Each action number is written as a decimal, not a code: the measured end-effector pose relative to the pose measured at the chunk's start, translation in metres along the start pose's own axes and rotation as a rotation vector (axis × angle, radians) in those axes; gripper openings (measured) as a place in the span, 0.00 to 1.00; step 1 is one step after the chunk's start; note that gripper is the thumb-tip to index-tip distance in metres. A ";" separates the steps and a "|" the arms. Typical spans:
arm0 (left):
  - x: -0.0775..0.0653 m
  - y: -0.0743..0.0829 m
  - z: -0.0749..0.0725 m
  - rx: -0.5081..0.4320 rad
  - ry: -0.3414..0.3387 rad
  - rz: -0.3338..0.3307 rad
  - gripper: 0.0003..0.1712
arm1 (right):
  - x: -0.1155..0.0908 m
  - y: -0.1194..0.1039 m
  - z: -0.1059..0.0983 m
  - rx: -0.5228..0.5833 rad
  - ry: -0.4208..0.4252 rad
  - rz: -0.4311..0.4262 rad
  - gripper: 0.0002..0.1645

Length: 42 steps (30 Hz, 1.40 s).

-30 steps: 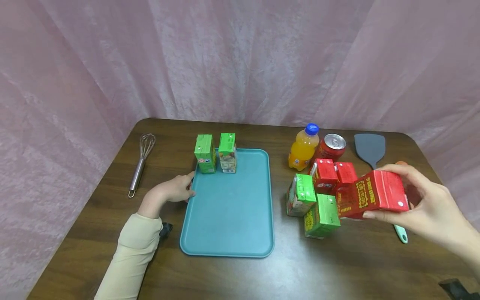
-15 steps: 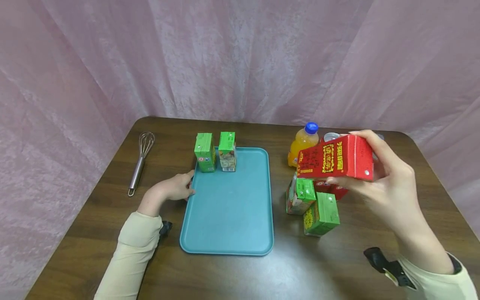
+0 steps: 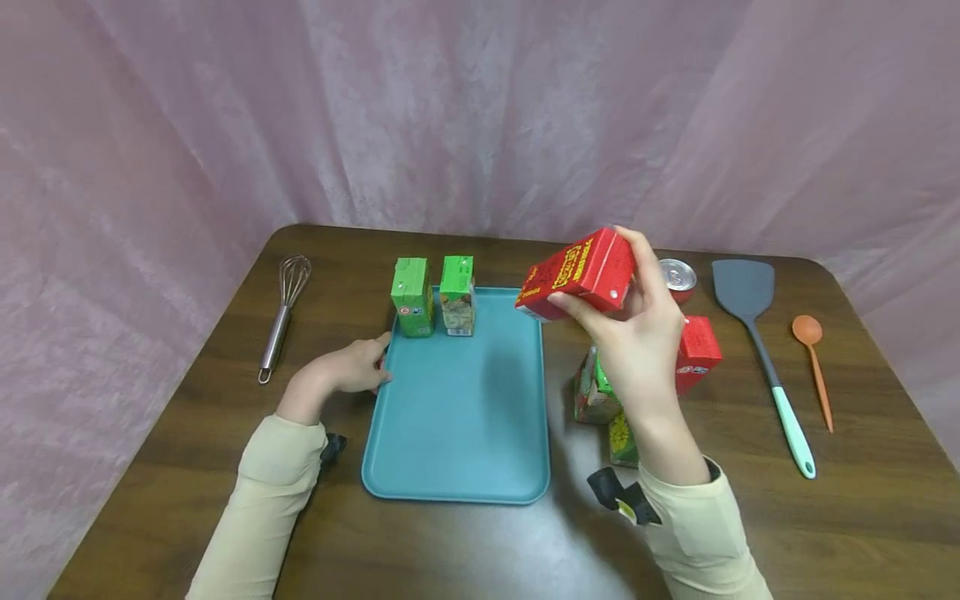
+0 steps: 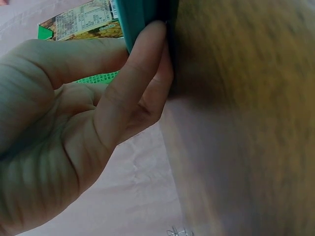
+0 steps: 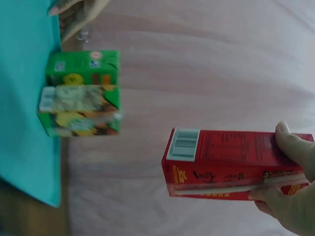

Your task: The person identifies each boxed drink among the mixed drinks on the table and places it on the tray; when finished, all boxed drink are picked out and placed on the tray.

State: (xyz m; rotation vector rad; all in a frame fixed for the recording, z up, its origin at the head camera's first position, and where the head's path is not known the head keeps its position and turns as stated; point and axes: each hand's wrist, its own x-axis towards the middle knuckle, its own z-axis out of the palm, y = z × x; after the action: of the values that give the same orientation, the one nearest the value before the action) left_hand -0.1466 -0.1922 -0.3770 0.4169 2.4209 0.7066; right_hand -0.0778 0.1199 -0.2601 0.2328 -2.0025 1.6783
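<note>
My right hand (image 3: 641, 342) grips a red drink carton (image 3: 573, 279), tilted in the air above the far right corner of the turquoise tray (image 3: 457, 425). A straw in clear wrap lies along the carton's side in the right wrist view. With thumb and fingers my left hand (image 3: 348, 368) pinches the tray's left rim (image 4: 130, 24). Two green drink cartons, one plain green-sided (image 3: 412, 296) and one with a picture side (image 3: 457, 296), stand upright side by side at the tray's far left corner.
Right of the tray stand two green cartons (image 3: 592, 396), partly behind my right arm, and a red carton (image 3: 697, 350). A red can (image 3: 678, 279) is behind them. Farther right lie a grey spatula (image 3: 757, 333) and an orange spoon (image 3: 817, 367); a whisk (image 3: 283, 317) lies left.
My right hand has carried the red carton leftward from the right side of the table to above the tray's far right corner. My left hand has stayed on the tray's rim.
</note>
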 end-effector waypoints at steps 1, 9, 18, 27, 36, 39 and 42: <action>0.001 0.000 -0.001 -0.004 0.000 0.004 0.40 | 0.002 0.005 0.006 -0.010 0.016 0.010 0.40; 0.001 0.001 -0.008 0.011 -0.002 -0.004 0.41 | 0.009 0.051 0.048 -0.224 0.035 0.061 0.38; 0.003 0.004 -0.007 0.002 -0.002 0.003 0.41 | 0.014 0.084 0.073 -0.305 -0.113 0.170 0.40; 0.002 0.003 -0.001 -0.028 -0.007 -0.008 0.43 | 0.010 0.102 0.086 -0.320 -0.063 0.206 0.48; 0.002 0.000 -0.001 -0.036 -0.004 -0.020 0.42 | 0.016 0.102 0.088 -0.336 -0.163 0.282 0.50; 0.001 0.001 -0.001 -0.035 -0.004 -0.028 0.43 | 0.020 0.100 0.085 -0.356 -0.219 0.328 0.51; 0.000 0.001 -0.002 -0.036 -0.001 -0.027 0.43 | 0.023 0.097 0.081 -0.371 -0.280 0.394 0.51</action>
State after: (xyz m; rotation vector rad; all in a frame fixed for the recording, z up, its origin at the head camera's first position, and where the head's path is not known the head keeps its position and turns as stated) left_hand -0.1478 -0.1917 -0.3753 0.3690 2.4046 0.7373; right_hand -0.1622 0.0678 -0.3418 -0.0705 -2.6651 1.5119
